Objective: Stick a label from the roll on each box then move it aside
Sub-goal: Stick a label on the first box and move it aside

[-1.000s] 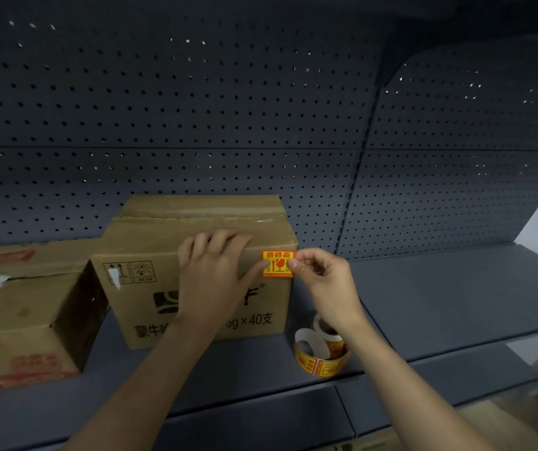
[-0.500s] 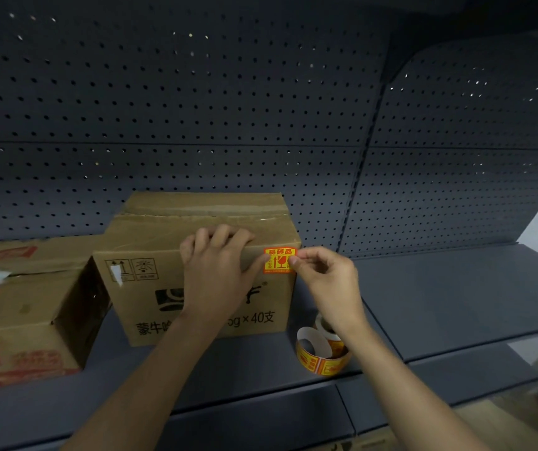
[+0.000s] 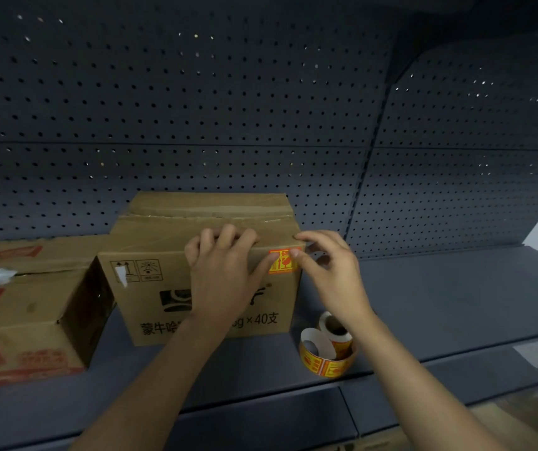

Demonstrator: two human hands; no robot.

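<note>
A brown cardboard box (image 3: 150, 307) with black print stands on the dark shelf (image 3: 456, 304). A yellow and red label (image 3: 281, 262) lies flat on the upper right corner of its front face. My left hand (image 3: 225, 281) rests flat on the front, fingers hooked over the top edge, thumb at the label's left side. My right hand (image 3: 332, 271) has its fingers spread; its thumb tip presses the label's upper right and its forefinger touches the box's top corner. The label roll (image 3: 326, 353) lies on the shelf just right of the box, under my right wrist.
A second cardboard box (image 3: 17, 320) with red print and torn white tape stands to the left, almost touching the first. Dark pegboard panels (image 3: 196, 109) form the back wall. The shelf stretches away to the right of the roll.
The label went from being held at the box's right edge by my right fingers to lying flat on the front face. My right fingers have spread apart; the left hand stayed.
</note>
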